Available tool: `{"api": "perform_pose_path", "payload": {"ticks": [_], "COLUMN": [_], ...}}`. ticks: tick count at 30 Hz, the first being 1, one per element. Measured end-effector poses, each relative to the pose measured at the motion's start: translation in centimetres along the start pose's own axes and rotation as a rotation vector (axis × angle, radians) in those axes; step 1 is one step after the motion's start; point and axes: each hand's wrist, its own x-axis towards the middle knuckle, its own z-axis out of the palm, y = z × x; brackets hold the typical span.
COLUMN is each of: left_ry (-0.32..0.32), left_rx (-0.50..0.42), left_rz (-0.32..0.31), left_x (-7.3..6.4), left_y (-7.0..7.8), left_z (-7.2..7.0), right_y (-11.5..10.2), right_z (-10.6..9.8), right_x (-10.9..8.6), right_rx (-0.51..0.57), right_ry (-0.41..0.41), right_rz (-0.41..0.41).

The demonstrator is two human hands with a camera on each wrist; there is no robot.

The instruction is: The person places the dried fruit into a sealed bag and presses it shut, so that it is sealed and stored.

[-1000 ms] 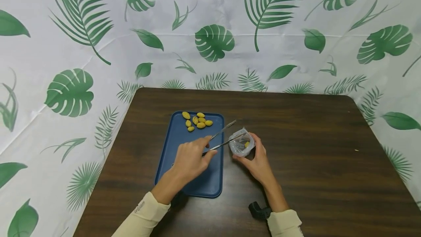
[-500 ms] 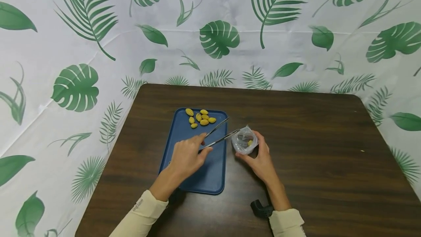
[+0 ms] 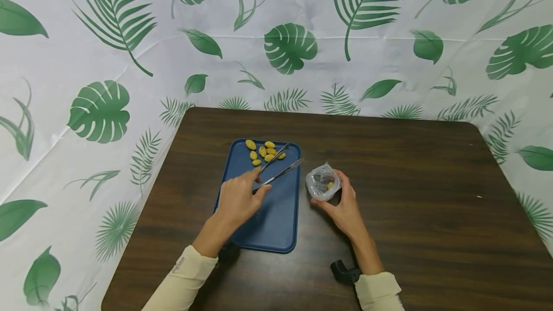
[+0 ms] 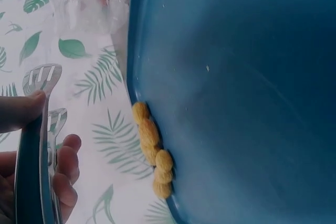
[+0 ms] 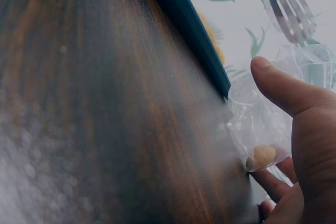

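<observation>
My left hand (image 3: 237, 199) grips a pair of metal tongs (image 3: 278, 175) with slotted ends, seen in the left wrist view with dark blue handles. Their arms are spread, with nothing between the tips, above the blue tray (image 3: 276, 232). Several yellow oval nut-like pieces (image 3: 250, 144) lie at the tray's far end, some overlapped by the tongs in the head view. To the right of the tray, my right hand (image 3: 345, 208) holds a clear plastic bag (image 3: 315, 188) with its mouth up, thumb and fingers around its sides. A yellowish piece (image 5: 264, 156) shows low inside the bag.
The dark wooden table (image 3: 410, 196) extends to the right of the bag, with a tiny pale speck (image 3: 479, 197) on it. A white cloth (image 3: 242, 76) with green leaves hangs behind the table. A black wrist mount (image 3: 344, 272) sits at the right wrist.
The tongs have moved left, from the bag's mouth back over the tray toward the yellow pieces. My right hand keeps holding the bag beside the tray. The head view has shifted slightly.
</observation>
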Motion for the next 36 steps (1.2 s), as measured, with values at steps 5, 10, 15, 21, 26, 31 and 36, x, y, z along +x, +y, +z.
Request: {"api": "perform_pose_path", "payload": {"ticks": [5,10,15,21,26,31,36], "left_ry": [0.059,0.089,0.086,0.064,0.027,0.034,0.03], "left_rx": [0.085,0.163,0.179,0.152,0.152,0.165,0.173], "left_rz": [0.011,0.004,-0.02,-0.052,-0.082,-0.064,-0.069], "left_x": [-0.1,-0.1,0.0,0.0,0.0,-0.3,-0.6], "left_y": [-0.5,-0.8,-1.0,-1.4,-1.9,-2.3,-2.7], "left_z": [0.0,-0.2,-0.4,-0.5,-0.4,-0.2,-0.1], "right_y": [-0.1,-0.2,-0.2,-0.2,-0.2,-0.1,0.1], "right_z": [-0.1,-0.1,-0.1,-0.2,-0.3,-0.4,-0.2], "right_x": [0.0,0.1,0.0,0.0,-0.1,-0.1,0.0], "right_rx": [0.005,-0.003,-0.008,-0.021,-0.026,-0.017,-0.017], "right_ry": [-0.001,-0.005,-0.011,-0.019,-0.021,-0.024,-0.024], "right_rz": [0.005,0.012,0.022,0.036,0.035,0.027,0.025]}}
